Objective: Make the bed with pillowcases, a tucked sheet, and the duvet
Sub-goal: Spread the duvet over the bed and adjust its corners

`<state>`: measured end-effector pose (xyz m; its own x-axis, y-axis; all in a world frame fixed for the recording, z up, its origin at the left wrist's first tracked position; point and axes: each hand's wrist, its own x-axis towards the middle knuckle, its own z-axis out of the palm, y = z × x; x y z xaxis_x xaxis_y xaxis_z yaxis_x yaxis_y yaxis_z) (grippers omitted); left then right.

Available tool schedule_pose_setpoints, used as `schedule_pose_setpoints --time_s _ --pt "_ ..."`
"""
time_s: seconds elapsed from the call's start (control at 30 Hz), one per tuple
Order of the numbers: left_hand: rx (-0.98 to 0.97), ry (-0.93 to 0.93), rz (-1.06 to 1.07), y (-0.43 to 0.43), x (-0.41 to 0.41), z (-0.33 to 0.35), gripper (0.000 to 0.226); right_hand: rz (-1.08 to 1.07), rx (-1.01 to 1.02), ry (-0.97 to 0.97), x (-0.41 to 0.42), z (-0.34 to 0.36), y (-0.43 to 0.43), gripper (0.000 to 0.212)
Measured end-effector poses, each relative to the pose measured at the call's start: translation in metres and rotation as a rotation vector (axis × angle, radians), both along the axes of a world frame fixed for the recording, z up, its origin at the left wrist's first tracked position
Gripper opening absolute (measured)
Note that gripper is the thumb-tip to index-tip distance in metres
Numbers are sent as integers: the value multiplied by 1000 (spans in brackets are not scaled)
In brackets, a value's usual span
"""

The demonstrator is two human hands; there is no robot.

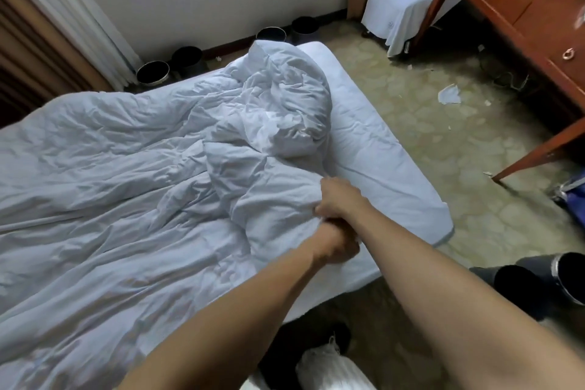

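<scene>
The white duvet lies crumpled across the bed, heaped toward its far end, leaving a strip of sheet bare along the right side. Both arms reach forward, nearly straight, meeting at the duvet's near right edge. The right hand sits just above the left hand, each with fingers curled tight round bunched duvet cloth. A wooden worktop stands well apart.
</scene>
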<state>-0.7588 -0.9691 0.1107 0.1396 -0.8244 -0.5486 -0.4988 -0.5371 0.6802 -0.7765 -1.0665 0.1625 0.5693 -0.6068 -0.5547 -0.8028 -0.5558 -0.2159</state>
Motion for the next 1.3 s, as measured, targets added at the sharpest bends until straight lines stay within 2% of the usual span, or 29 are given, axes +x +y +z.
schedule_pose_setpoints --time_s 0.03,0.07,0.13,0.2,0.3,0.4,0.43,0.5,0.53,0.6,0.63,0.7,0.8,0.9,0.93,1.03,1.13,1.2,1.3 --pt "-11 -22 -29 -3 -10 6 40 6 -32 -7 -10 -4 -7 19" --pt "-65 -52 -89 -5 -18 7 33 -17 -38 -39 -24 -9 -14 6" --pt "-189 -155 -247 1 -21 16 15 -82 0 -108 -50 -19 -30 20" --pt "-240 -161 -267 11 -11 21 9 -171 60 -182 -79 -23 -41 23" --pt "-238 -207 7 14 18 10 18 -260 57 -225 -121 -28 -57 24" --pt "-52 -288 225 14 52 -6 19 -338 23 -248 -156 -29 -78 16" --pt "8 -275 261 14 64 -20 29 -367 19 -236 -165 -28 -85 16" --pt "91 -155 387 8 64 -25 72 -415 3 -218 -183 -26 -99 19" --pt "125 -51 470 2 61 -30 78 -445 -5 -225 -191 -24 -104 20" --pt "245 255 687 -20 47 -30 67 -509 7 -246 -204 -22 -113 21" --pt "323 406 788 -30 41 -28 71 -542 32 -251 -212 -23 -115 21" --pt "394 578 844 -47 35 -30 74 -593 68 -249 -228 -28 -120 20" --pt "317 732 869 -68 23 -40 67 -635 110 -240 -248 -35 -126 19" --pt "141 638 913 -92 2 -37 34 -582 176 -185 -260 -45 -131 16" --pt "85 571 939 -105 -6 -35 31 -556 203 -171 -264 -48 -137 18" --pt "-5 407 918 -150 -28 -23 46 -508 296 -156 -274 -52 -160 19" --pt "-111 383 752 -196 -79 17 32 -661 455 -352 -286 -48 -190 29" --pt "-175 281 594 -225 -126 32 23 -771 563 -487 -296 -40 -214 38" --pt "-187 234 434 -253 -191 35 25 -807 635 -560 -322 -25 -253 45"
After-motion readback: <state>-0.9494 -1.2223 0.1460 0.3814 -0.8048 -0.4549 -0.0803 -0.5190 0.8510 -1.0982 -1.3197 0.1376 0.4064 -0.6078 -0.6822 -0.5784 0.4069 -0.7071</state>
